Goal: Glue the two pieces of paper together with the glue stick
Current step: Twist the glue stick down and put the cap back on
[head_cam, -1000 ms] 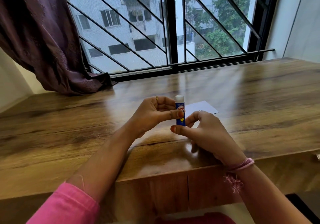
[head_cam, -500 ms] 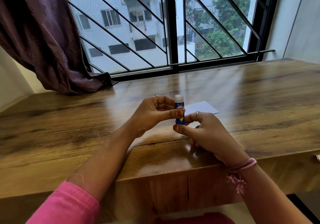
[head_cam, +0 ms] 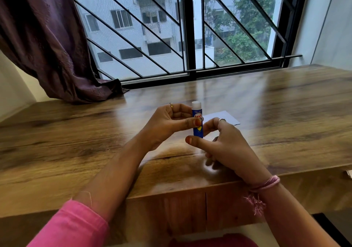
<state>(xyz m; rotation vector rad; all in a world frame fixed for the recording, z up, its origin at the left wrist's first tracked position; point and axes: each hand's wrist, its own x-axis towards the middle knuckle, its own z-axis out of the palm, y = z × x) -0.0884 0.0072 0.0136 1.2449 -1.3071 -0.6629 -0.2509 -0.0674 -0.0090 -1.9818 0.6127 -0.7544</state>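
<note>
A blue glue stick [head_cam: 197, 120] with a white top stands upright above the table, its cap off. My left hand [head_cam: 167, 122] pinches its body between thumb and fingers. My right hand [head_cam: 222, 142] grips the stick's bottom end with thumb and forefinger. A white sheet of paper [head_cam: 226, 117] lies flat on the wooden table [head_cam: 76, 142] just behind my right hand, partly hidden by it. I cannot make out a second sheet.
A dark purple curtain [head_cam: 47, 42] hangs onto the table's far left. A barred window [head_cam: 190, 27] runs along the back edge. A small white object [head_cam: 349, 173] shows at the right edge of the frame.
The stick has risen slightly between my hands. My right thumb and fingers have shifted around the stick's base.
</note>
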